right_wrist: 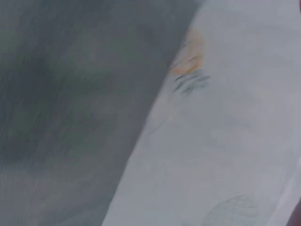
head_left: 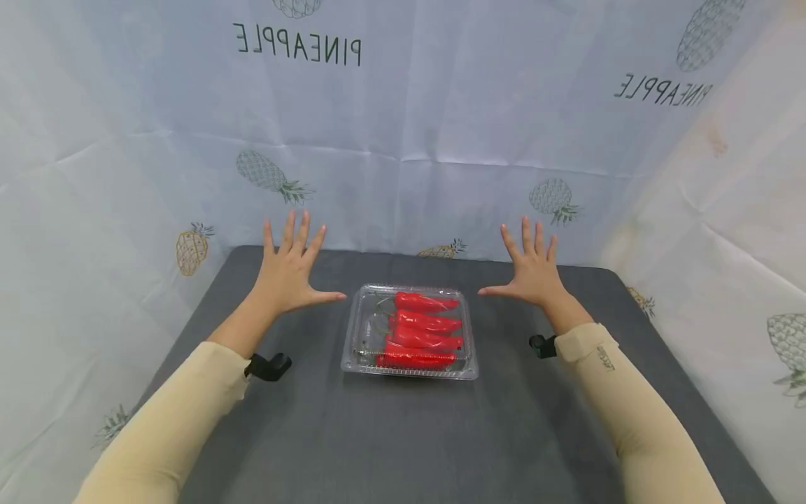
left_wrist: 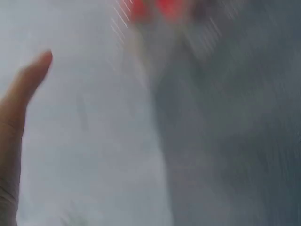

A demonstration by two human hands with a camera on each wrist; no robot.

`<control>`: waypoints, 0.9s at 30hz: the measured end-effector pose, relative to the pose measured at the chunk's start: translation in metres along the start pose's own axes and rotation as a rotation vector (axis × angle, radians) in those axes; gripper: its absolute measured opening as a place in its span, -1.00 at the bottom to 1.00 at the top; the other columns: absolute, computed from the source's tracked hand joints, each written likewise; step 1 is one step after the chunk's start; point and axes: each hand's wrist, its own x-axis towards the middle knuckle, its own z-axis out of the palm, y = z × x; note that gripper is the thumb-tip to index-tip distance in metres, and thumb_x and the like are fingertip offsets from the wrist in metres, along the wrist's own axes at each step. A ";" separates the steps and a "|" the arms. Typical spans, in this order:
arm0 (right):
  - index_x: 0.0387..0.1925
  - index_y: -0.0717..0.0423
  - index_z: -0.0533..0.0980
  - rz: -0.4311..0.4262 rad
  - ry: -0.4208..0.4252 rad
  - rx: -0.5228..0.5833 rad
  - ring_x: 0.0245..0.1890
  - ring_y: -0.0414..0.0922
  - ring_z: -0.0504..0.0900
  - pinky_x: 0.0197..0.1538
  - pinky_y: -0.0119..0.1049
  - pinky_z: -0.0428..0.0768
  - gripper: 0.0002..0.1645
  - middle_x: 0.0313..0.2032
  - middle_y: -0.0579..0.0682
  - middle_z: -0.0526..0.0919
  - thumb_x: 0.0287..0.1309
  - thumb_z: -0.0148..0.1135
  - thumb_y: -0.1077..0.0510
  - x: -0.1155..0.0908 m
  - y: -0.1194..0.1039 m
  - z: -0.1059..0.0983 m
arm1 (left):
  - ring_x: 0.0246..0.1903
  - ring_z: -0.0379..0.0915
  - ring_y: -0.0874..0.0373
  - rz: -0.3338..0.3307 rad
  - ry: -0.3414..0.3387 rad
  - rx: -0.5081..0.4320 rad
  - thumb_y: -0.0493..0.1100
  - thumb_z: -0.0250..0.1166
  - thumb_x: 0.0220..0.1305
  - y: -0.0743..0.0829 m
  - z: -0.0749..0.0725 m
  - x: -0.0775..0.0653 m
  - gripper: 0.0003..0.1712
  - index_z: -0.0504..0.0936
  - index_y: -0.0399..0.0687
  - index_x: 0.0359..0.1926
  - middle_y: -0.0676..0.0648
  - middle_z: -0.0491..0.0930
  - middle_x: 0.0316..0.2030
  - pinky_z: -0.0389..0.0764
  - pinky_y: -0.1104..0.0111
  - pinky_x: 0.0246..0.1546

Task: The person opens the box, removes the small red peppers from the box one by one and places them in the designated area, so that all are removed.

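A clear plastic box (head_left: 371,343) lies on the dark grey table, with several red peppers (head_left: 425,339) inside it in a stack of rows. To the left of the box, my left hand (head_left: 286,276) is raised with its fingers spread and its thumb pointing toward the box. On the other side, my right hand (head_left: 532,274) is held up the same way, fingers apart and thumb inward. Neither hand touches anything. In the left wrist view a thumb (left_wrist: 28,82) shows, and the red peppers (left_wrist: 169,7) are blurred at the top edge.
White cloth (head_left: 403,126) printed with pineapples hangs behind the table and along both sides. The grey tabletop (head_left: 403,434) stretches in front of the box. A black strap mount (head_left: 269,367) sits on the left wrist, another mount (head_left: 541,346) on the right.
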 end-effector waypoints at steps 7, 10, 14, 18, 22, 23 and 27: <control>0.43 -0.14 -0.48 0.019 0.064 0.301 0.39 0.13 -0.68 0.27 0.36 -0.44 0.65 0.42 0.06 -0.66 -0.44 0.50 -0.31 -0.048 -0.038 -0.012 | 0.43 -0.64 -0.15 -0.077 0.081 -0.388 0.38 0.28 -0.10 0.045 -0.022 -0.037 0.36 -0.28 -0.18 0.45 -0.23 -0.39 0.46 -0.42 -0.16 0.33; 0.42 -0.10 -0.52 0.053 0.035 0.480 0.39 0.13 -0.69 0.27 0.35 -0.46 0.63 0.41 0.04 -0.67 -0.36 0.53 -0.17 -0.067 -0.054 -0.007 | 0.42 -0.67 -0.17 -0.126 0.129 -0.533 0.28 0.35 -0.09 0.056 -0.020 -0.052 0.35 -0.28 -0.21 0.45 -0.24 -0.41 0.45 -0.43 -0.13 0.35; 0.41 -0.13 -0.55 0.137 -0.028 0.702 0.40 0.13 -0.66 0.25 0.41 -0.34 0.59 0.42 0.00 -0.67 -0.28 0.52 -0.03 -0.089 -0.071 0.013 | 0.40 -0.75 -0.17 -0.177 0.201 -0.716 0.11 0.42 -0.08 0.068 -0.007 -0.067 0.34 -0.34 -0.16 0.45 -0.23 -0.50 0.44 -0.46 -0.14 0.34; 0.40 -0.29 -0.55 0.244 -0.055 0.868 0.43 0.15 -0.53 0.20 0.48 -0.16 0.52 0.44 -0.05 -0.60 -0.20 0.47 -0.01 -0.106 -0.086 0.041 | 0.40 -0.79 -0.11 -0.223 0.212 -0.879 0.00 0.43 -0.07 0.080 0.011 -0.079 0.34 -0.39 -0.06 0.45 -0.16 -0.61 0.43 -0.43 -0.17 0.32; 0.42 -0.28 -0.48 0.299 0.014 1.008 0.45 0.17 -0.40 0.25 0.42 -0.16 0.47 0.47 0.01 -0.48 -0.18 0.45 0.06 -0.119 -0.101 0.065 | 0.41 -0.78 -0.06 -0.280 0.192 -0.980 -0.01 0.42 -0.05 0.090 0.031 -0.088 0.33 -0.41 -0.01 0.45 -0.07 -0.64 0.43 -0.37 -0.27 0.28; 0.43 -0.25 -0.46 0.302 0.039 1.034 0.45 0.17 -0.38 0.27 0.39 -0.16 0.46 0.47 0.03 -0.45 -0.19 0.45 0.09 -0.121 -0.104 0.070 | 0.41 -0.77 -0.06 -0.295 0.191 -1.000 -0.02 0.42 -0.04 0.092 0.037 -0.090 0.32 -0.41 -0.01 0.45 -0.06 -0.64 0.43 -0.36 -0.28 0.27; 0.46 -0.07 -0.36 0.279 0.103 1.096 0.45 0.16 -0.33 0.34 0.28 -0.12 0.42 0.48 0.09 -0.34 -0.21 0.46 0.17 -0.126 -0.114 0.087 | 0.42 -0.74 -0.07 -0.349 0.173 -1.088 -0.03 0.41 -0.02 0.102 0.057 -0.095 0.31 -0.41 0.00 0.45 -0.04 -0.61 0.44 -0.33 -0.30 0.25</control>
